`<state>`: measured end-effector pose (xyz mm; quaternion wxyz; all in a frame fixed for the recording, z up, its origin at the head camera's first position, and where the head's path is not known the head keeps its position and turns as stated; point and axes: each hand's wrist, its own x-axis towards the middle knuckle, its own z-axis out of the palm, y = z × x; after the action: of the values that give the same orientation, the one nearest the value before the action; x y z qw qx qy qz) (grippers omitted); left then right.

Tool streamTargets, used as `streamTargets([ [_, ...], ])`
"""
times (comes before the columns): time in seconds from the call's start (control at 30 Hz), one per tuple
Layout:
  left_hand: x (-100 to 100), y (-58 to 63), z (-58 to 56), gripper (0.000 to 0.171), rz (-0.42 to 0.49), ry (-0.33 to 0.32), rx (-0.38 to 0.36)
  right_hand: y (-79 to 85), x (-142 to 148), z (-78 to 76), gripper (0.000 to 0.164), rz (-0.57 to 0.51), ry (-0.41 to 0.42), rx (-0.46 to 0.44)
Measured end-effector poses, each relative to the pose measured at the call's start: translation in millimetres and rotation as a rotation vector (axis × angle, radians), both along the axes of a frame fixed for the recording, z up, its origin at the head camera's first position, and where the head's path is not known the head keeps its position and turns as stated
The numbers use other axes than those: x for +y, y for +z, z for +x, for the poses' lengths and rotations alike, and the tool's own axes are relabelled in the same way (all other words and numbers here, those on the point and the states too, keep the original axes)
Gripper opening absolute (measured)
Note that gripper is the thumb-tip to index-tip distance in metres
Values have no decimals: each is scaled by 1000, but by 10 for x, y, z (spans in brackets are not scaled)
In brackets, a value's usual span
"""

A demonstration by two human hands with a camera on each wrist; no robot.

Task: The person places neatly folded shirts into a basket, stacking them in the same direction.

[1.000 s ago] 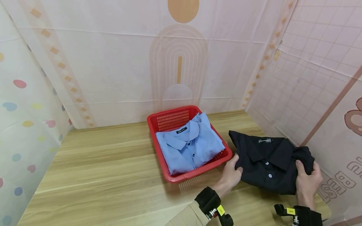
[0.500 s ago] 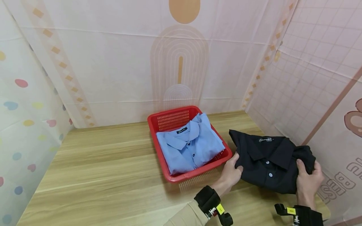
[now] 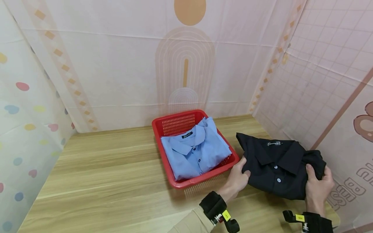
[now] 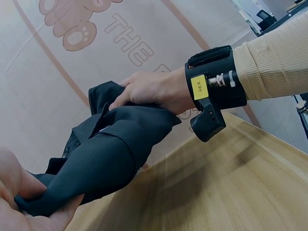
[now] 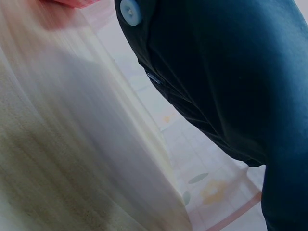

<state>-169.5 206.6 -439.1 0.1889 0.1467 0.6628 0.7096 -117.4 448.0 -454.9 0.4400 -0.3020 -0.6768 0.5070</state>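
A folded black shirt with a collar and pale buttons is held between both hands at the right of the head view. My left hand grips its left edge, thumb on top. On the opposite edge, my right hand pinches the cloth. The left wrist view shows the black shirt raised above the table, sagging between the hands. Left of it, a red basket holds a folded light blue shirt, collar up. In the right wrist view, dark cloth fills the upper right and the right hand is hidden.
The basket stands on a wood-grain table, near the back. A patterned curtain hangs behind, with more sheeting along the left and right sides. The black shirt is close to the right-hand sheeting and the table's right edge.
The black shirt and both hands have barely moved, with the shirt rising very slightly. Both grips on it look the same. The basket and blue shirt stay put.
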Motion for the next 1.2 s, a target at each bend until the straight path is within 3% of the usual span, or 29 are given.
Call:
streamTargets([
  [0.57, -6, 37, -5, 61, -17, 6, 13, 34, -3, 7, 48, -22, 29, 29],
  [0.9, -30, 92, -2, 62, 8, -6, 18, 97, -7, -2, 48, -59, 62, 121],
  [1.2, -39, 102, -10, 63, 18, -15, 37, 116, -3, -8, 47, -21, 36, 118],
])
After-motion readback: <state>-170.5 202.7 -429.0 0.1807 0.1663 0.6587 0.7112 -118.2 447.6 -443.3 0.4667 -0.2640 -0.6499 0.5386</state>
